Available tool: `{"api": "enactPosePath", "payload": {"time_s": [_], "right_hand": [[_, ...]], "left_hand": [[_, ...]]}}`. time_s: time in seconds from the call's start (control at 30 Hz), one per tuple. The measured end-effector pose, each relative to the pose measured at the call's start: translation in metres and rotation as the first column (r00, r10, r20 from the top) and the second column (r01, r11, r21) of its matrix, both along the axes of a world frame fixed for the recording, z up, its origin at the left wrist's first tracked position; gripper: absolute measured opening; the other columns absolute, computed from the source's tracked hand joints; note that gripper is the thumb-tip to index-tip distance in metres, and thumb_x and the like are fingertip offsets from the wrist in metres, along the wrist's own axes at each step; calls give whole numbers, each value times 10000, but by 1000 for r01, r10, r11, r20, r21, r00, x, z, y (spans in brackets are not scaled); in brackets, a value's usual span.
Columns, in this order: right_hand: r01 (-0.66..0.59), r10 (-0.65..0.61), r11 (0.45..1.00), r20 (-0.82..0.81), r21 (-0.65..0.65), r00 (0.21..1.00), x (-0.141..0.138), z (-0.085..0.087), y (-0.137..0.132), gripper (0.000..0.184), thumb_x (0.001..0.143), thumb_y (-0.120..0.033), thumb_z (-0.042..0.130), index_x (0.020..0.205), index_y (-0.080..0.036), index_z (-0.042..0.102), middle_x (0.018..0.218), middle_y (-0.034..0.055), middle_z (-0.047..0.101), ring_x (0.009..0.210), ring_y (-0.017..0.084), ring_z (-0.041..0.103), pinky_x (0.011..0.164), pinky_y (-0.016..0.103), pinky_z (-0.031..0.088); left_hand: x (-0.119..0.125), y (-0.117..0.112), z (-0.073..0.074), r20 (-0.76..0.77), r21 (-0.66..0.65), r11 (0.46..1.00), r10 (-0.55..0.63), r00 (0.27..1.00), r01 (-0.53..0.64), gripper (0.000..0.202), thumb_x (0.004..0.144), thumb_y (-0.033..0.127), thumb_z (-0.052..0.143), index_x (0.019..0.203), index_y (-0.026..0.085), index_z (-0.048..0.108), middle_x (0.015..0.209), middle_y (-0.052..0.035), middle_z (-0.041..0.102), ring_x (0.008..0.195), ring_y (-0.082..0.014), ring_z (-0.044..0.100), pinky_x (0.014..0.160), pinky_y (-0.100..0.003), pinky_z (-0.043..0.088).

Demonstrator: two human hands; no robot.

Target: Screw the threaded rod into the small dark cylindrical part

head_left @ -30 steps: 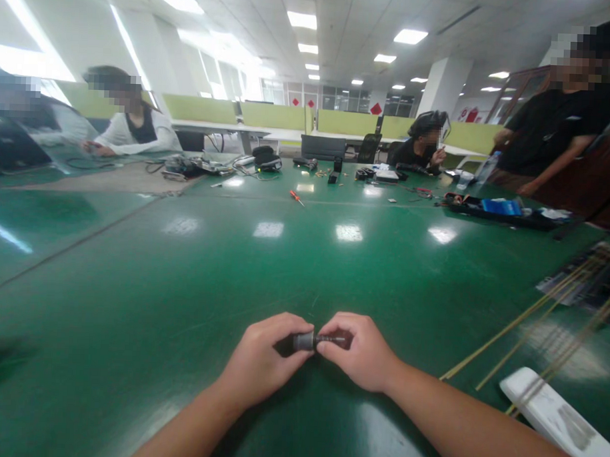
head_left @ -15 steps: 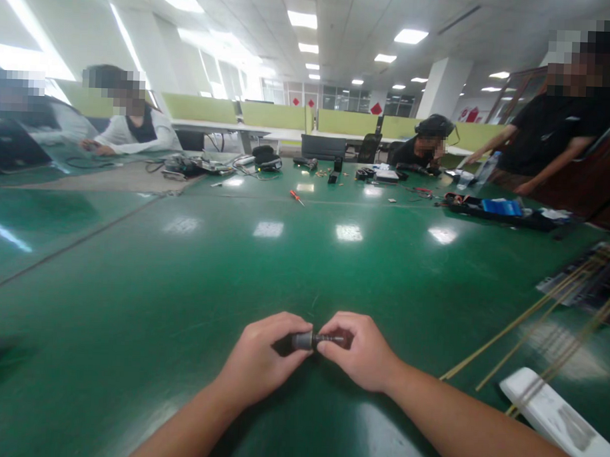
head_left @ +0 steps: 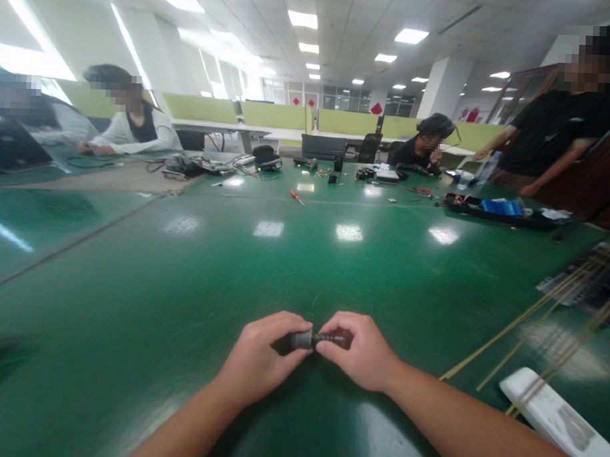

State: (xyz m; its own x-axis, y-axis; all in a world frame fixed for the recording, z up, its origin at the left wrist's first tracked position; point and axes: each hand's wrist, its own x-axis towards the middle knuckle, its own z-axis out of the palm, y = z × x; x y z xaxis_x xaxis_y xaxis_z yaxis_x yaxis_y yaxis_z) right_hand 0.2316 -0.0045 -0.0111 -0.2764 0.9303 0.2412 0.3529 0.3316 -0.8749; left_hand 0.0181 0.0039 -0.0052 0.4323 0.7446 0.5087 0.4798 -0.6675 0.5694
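Observation:
Near the front middle of the green table [head_left: 293,275], my left hand [head_left: 260,353] is closed on a dark grey cylinder [head_left: 302,340], thumb below and fingers above. Out of the cylinder's right end, or right against it, comes a thin dark ridged rod [head_left: 327,338] that looks like a drill bit. My right hand [head_left: 361,350] pinches this rod between thumb and forefinger, close to the cylinder. Both parts lie level, in one line from left to right. Whether the rod sits inside the cylinder cannot be made out.
Thin yellowish rods [head_left: 525,316] and a white elongated object [head_left: 561,417] are by my right forearm. Farther off lie a red screwdriver [head_left: 297,197], a black tray [head_left: 466,209] with a blue item, and electronic parts [head_left: 187,166]. Several people are around the table.
My hands and the two parts have hardly moved. At the right, the standing person has shifted slightly, and the seated person's hand and head have moved a little.

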Motion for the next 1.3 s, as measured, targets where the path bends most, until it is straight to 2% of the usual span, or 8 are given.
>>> {"api": "enactPosePath", "payload": {"time_s": [0.53, 1.3], "right_hand": [[9, -9, 1000, -5, -2, 1000, 0, 3, -1, 34, 756, -204, 718, 765, -171, 719, 688, -5, 630, 607, 116, 535, 569, 224, 387], [13, -15, 998, -40, -62, 999, 0, -2, 1, 53, 752, -222, 716, 762, -170, 711, 675, -11, 614, 577, 109, 520, 544, 222, 386]], "left_hand": [[1, 0, 2, 7, 49, 999, -10, 1000, 10, 206, 785, 165, 748, 980, 221, 712, 944, -13, 743, 851, -135, 706, 802, -214, 562], [-2, 1, 2, 5, 38, 999, -10, 1000, 9, 187, 800, 172, 737, 977, 223, 711, 948, -13, 738, 862, -134, 701, 805, -217, 558]]}}
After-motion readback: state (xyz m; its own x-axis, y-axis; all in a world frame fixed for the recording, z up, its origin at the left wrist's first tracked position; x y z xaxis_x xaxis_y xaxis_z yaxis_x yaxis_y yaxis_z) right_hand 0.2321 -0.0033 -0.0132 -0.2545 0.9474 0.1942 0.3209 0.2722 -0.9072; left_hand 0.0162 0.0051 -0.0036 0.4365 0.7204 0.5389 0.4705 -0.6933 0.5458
